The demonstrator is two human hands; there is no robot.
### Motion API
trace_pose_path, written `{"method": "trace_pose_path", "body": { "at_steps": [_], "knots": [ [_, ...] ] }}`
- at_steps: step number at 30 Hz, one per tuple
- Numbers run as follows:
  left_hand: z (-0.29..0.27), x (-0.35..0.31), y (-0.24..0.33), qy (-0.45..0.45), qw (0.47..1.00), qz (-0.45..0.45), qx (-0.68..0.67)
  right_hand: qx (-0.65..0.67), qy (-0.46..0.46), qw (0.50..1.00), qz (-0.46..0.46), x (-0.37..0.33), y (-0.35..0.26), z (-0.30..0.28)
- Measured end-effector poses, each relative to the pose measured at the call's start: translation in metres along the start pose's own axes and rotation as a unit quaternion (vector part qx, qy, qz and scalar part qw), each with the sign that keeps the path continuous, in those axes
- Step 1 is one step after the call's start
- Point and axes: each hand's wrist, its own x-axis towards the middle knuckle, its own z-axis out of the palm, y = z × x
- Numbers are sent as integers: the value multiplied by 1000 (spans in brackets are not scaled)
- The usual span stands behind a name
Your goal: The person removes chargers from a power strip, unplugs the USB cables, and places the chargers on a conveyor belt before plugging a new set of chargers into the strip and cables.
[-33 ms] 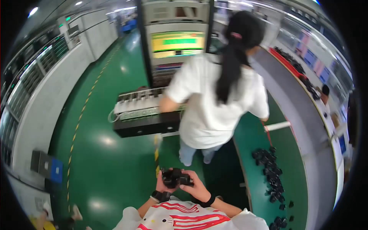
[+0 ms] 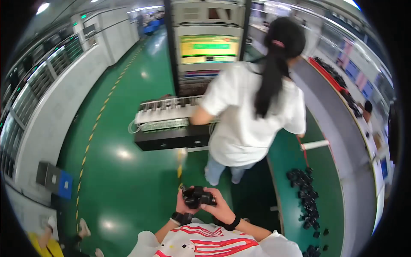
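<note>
Close in front of my body, both hands are closed around a cluster of small, blocky black pieces. Their exact kind is too small and dark to make out. My left hand supports the cluster's left side, with the fingers partly hidden behind it. From the right, my right hand grips the black piece at that end between thumb and fingers. To the right, a pile of similar black pieces lies strung out along a green tabletop.
A person in a white shirt stands just ahead, facing away, at a rack with a lit screen. A black bench unit bears a row of sockets. Grey and blue bins stand left; another person's yellow top shows lower left.
The surroundings, including the person ahead, have shifted slightly to the right in the picture. My hands stay nearly in place, and the black pieces in them have turned a little.
</note>
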Motion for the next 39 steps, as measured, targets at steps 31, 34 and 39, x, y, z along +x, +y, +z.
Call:
{"method": "trace_pose_path", "body": {
  "at_steps": [31,34,39],
  "knots": [
    [32,97,308,-122,974,188,-47,315,-77,939,115,343,17,82],
    [34,130,339,-138,979,122,-84,453,-39,873,175,366,28,71],
    [28,178,401,-165,985,37,-37,354,38,916,184,405,40,77]
  ]
}}
